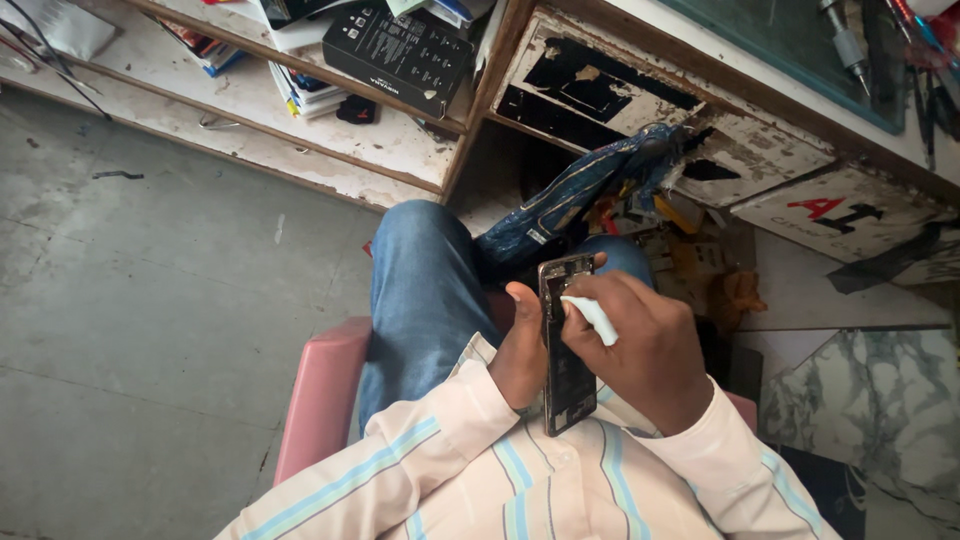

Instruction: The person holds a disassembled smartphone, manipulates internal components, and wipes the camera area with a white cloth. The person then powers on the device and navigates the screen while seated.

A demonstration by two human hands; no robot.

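A phone (565,345) with its back removed is held upright over the lap, its dark inner parts exposed and its lower end close to the striped shirt (520,480). It is gripped along its left edge by the left hand (520,350), whose thumb is laid against the upper part of that edge while the fingers are hidden behind the body of the phone. A small white tool (592,317), rounded and pale, is pinched between the fingers of the right hand (640,345) and is pressed against the upper right part of the phone; the hand is curled closed around it, and one fingertip is set near the phone's top corner.

Blue jeans (420,290) are seen under the hands, and a pink seat (320,395) is visible at the left of the legs. A crumpled blue cloth (590,185) is hung just beyond the knees, with small yellow and orange items beside it, too blurred to be told apart. A worn wooden shelf (300,110) is seen further off, with a black box (400,55) and stacked papers on it. At the upper right a worktop (790,45) with a greenish mat is seen, with tools laid near its edge. A grey floor (150,300) is spread at the left.
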